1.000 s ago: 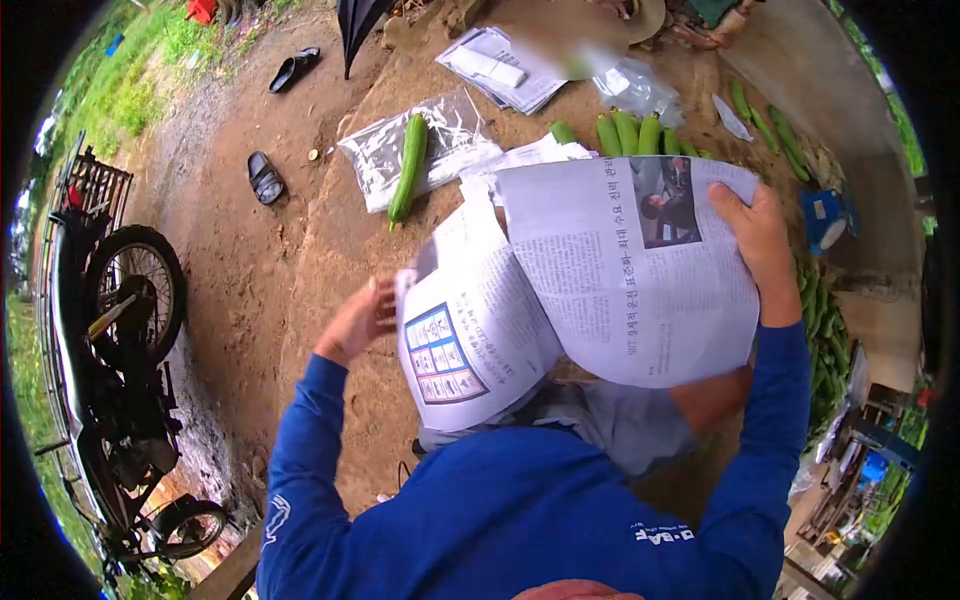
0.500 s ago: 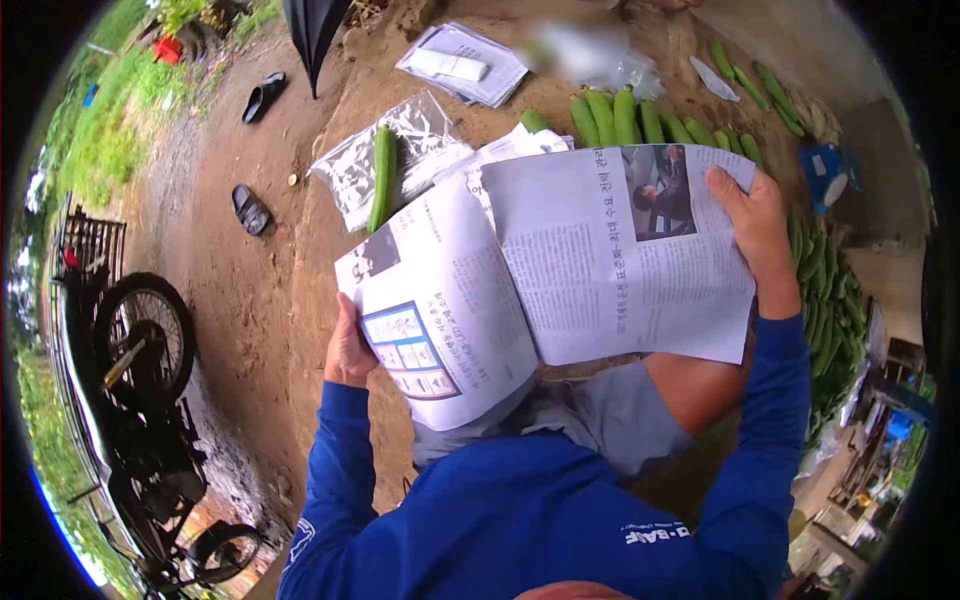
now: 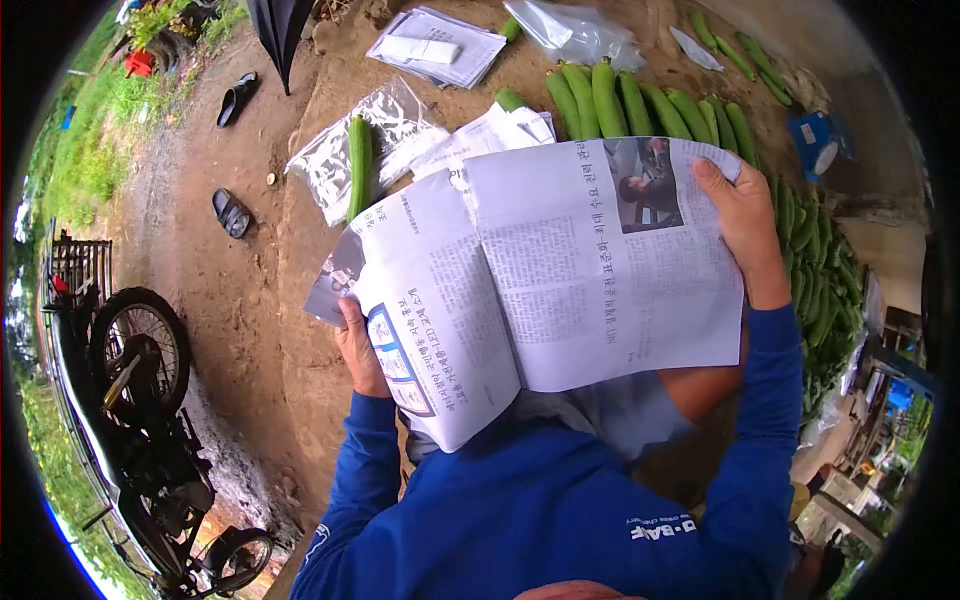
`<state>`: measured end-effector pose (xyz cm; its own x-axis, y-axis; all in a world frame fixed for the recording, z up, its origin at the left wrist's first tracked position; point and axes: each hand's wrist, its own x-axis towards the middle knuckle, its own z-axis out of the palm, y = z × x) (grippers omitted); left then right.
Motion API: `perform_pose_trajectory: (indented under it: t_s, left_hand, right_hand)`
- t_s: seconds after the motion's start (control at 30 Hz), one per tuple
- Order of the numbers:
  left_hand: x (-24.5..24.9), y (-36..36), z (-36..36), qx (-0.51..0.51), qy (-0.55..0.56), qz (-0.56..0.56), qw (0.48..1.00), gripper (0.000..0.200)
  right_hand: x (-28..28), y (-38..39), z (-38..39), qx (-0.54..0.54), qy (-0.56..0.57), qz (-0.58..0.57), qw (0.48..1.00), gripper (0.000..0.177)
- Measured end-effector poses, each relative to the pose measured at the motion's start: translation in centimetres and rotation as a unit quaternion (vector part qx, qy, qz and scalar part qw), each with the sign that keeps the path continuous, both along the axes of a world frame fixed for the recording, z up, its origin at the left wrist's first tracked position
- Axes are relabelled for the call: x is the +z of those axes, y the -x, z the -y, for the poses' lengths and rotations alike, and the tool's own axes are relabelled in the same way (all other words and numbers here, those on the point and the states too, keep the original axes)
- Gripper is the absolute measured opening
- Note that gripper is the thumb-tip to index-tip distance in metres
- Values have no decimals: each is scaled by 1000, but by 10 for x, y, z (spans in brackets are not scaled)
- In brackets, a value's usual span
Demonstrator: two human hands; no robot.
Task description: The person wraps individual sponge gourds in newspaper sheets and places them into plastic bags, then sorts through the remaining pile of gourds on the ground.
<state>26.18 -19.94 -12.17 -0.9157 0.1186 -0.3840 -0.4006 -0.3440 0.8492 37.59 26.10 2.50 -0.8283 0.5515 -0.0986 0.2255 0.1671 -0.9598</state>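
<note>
A printed newspaper sheet (image 3: 560, 290) with a crease down its middle is spread above my lap. My left hand (image 3: 362, 355) grips its left edge, thumb on top, and that side curls upward. At the upper right corner, my right hand (image 3: 745, 225) pinches the sheet with the thumb in front; the other fingers are behind it. Beyond the paper, one long green gourd (image 3: 359, 170) lies on clear plastic bags (image 3: 315, 165). Loose white papers (image 3: 485, 138) sit beside it, partly behind the newspaper. A row of green gourds (image 3: 608, 100) lies past the top edge.
A paper stack (image 3: 440, 48) and a clear plastic bag (image 3: 580, 35) lie farther out. At right are a large pile of gourds (image 3: 825, 270) and a blue scale-like object (image 3: 815, 140). Sandals (image 3: 232, 213), a dark umbrella (image 3: 280, 35) and a motorcycle (image 3: 140, 400) are leftward.
The sheet's left half has folded inward as my left hand moved slightly right and toward the sheet's middle. My right hand keeps its corner. The view has shifted a little.
</note>
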Motion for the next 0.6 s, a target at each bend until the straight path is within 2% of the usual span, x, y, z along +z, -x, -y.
perform_pose_trajectory:
  t_s: [0.17,0.3,0.43,0.6]
  left_hand:
    - [-4,-16,-2,45,-24,29,998,58]
    - [1,-13,-2,38,-24,40,998,61]
    - [13,-14,-11,41,33,-12,999,62]
    - [11,-13,-10,51,-2,-21,998,57]
  right_hand:
    - [9,-15,-1,-70,4,8,997,27]
    - [3,-22,-8,-87,-8,-1,996,29]
    - [4,-24,-18,-99,-73,8,992,31]
    - [5,-32,-31,-125,-90,-28,988,34]
